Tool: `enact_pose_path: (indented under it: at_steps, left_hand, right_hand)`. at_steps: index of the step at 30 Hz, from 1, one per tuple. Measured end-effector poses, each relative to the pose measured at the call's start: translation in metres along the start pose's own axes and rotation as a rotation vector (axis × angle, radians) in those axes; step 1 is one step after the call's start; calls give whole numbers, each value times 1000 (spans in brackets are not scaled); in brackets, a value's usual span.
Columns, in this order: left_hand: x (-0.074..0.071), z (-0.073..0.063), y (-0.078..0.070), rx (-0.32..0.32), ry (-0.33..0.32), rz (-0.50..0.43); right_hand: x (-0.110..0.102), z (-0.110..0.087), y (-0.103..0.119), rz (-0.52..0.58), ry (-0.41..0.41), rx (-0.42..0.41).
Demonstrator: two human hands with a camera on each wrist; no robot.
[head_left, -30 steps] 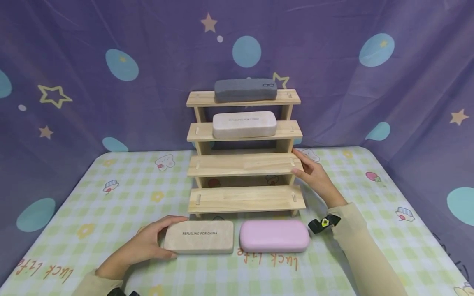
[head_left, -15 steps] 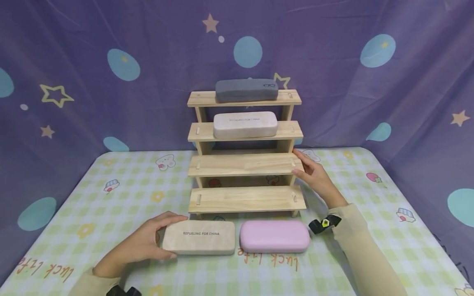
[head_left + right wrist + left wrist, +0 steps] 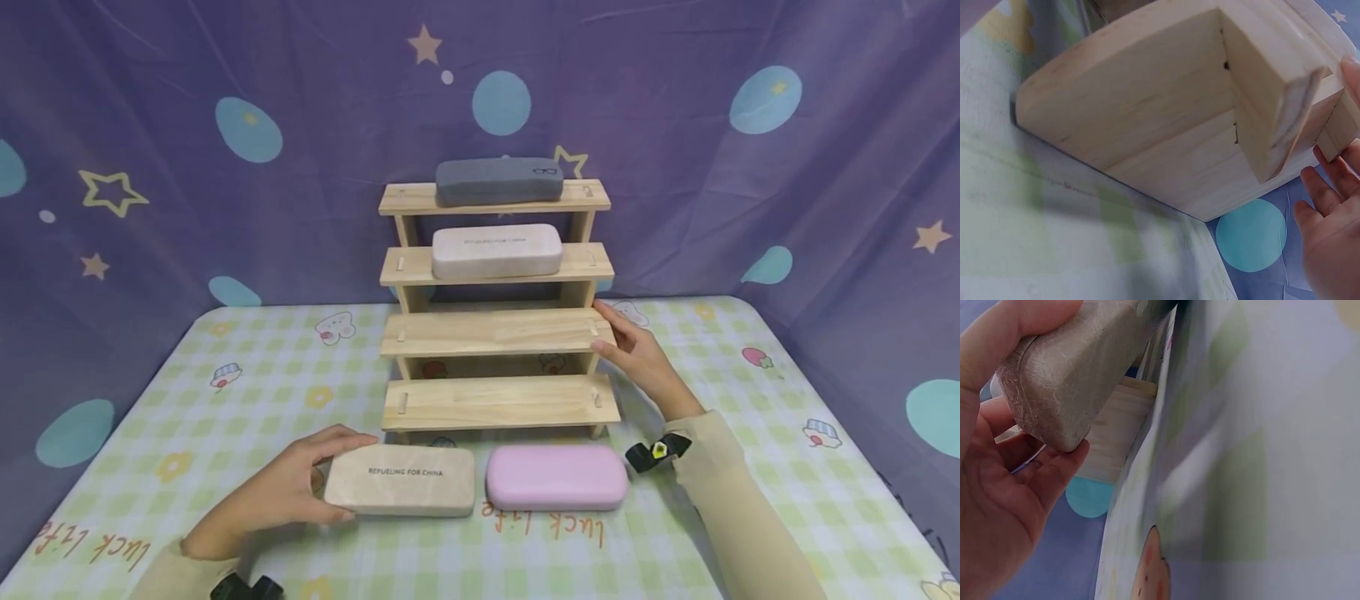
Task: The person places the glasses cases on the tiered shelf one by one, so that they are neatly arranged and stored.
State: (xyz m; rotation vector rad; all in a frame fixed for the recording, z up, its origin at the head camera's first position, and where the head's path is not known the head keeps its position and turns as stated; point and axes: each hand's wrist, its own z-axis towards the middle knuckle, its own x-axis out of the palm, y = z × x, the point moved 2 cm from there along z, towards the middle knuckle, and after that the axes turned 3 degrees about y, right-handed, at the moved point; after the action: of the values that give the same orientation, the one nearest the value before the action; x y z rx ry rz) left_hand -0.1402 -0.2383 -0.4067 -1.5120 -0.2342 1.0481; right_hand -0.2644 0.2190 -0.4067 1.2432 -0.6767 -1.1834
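My left hand (image 3: 288, 492) grips the left end of a beige glasses case (image 3: 401, 492) printed "REFUELING FOR CHINA", thumb on the near side and fingers on the far side. In the left wrist view, that end of the case (image 3: 1063, 381) appears raised off the cloth. A pink glasses case (image 3: 557, 479) lies to its right. Behind both stands a stepped wooden display rack (image 3: 498, 333). My right hand (image 3: 637, 354) holds the right end of its second step from the bottom, thumb on top; the right wrist view shows fingers (image 3: 1329, 194) around the board's end.
A grey-blue glasses case (image 3: 498, 183) sits on the rack's top step, and a whitish one (image 3: 497, 252) on the step below. Green-checked cloth (image 3: 277, 400) covers the table. A purple patterned curtain (image 3: 337, 125) hangs close behind the rack.
The left end of the beige case has shifted slightly left and up with my left hand. My right hand stays at the rack, and the other cases have not moved.
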Motion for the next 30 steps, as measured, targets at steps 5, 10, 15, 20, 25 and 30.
enact_pose_path:
  at_steps: [5, 10, 15, 20, 25, 30]
  left_hand:
    - [-3, -1, -3, -11, 19, -58]
    - [-5, -1, -5, 3, 18, -45]
    - [-10, -1, -9, 2, -3, 33]
    - [-14, -1, -14, 12, -21, 40]
    - [-17, 1, -18, 48, -27, 29]
    - [-21, 4, -21, 47, -32, 87]
  right_hand:
    - [-1, 0, 1, 6, -6, -7]
    - [-1, 0, 2, 0, -8, -6]
    - [-1, 0, 2, 5, -9, -3]
    - [-1, 1, 3, 6, -10, -4]
    - [-1, 0, 2, 7, -10, 4]
    - [-1, 0, 1, 11, -3, 1]
